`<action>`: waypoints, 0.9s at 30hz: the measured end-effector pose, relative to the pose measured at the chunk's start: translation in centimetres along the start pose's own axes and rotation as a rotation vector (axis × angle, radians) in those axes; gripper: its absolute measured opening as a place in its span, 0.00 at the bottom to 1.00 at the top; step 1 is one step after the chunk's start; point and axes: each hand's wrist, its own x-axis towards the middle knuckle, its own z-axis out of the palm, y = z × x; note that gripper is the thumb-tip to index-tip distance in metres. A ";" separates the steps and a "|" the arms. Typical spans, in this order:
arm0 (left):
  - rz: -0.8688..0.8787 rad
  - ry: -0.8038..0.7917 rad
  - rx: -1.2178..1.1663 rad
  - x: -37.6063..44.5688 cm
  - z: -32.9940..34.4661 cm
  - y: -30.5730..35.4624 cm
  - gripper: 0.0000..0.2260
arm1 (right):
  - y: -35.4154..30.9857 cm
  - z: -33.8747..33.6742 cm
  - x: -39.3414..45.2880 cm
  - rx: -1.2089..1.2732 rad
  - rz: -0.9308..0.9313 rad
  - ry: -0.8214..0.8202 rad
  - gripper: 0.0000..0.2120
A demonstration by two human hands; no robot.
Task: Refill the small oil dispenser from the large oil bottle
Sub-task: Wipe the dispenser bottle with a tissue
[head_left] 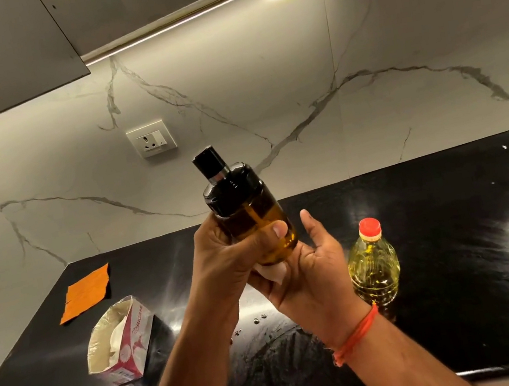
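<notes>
My left hand (224,264) grips the small oil dispenser (245,207), an amber glass bottle with a black pump top, held up over the counter and tilted left. Oil shows inside its lower part. My right hand (312,270) is under the dispenser's base, fingers straight, pressing a white tissue (272,271) against the bottom. The large oil bottle (372,264), clear plastic with yellow oil and a red cap on, stands upright on the black counter (452,228) just right of my right hand.
An open tissue box (120,341) lies at the left of the counter, an orange cloth (85,293) behind it. A few oil drops (256,321) spot the counter below my hands. A wall socket (151,139) sits on the marble backsplash.
</notes>
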 end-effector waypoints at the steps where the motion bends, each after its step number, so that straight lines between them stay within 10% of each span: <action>1: 0.000 0.011 0.009 0.2 0.0 0.0 0.28 | 0.2 -0.1 -0.1 0.004 0.018 -0.012 0.38; 27: 0.010 0.069 0.035 -0.5 1.0 -1.8 0.22 | 0.7 -0.4 -2.1 0.040 -0.055 0.153 0.37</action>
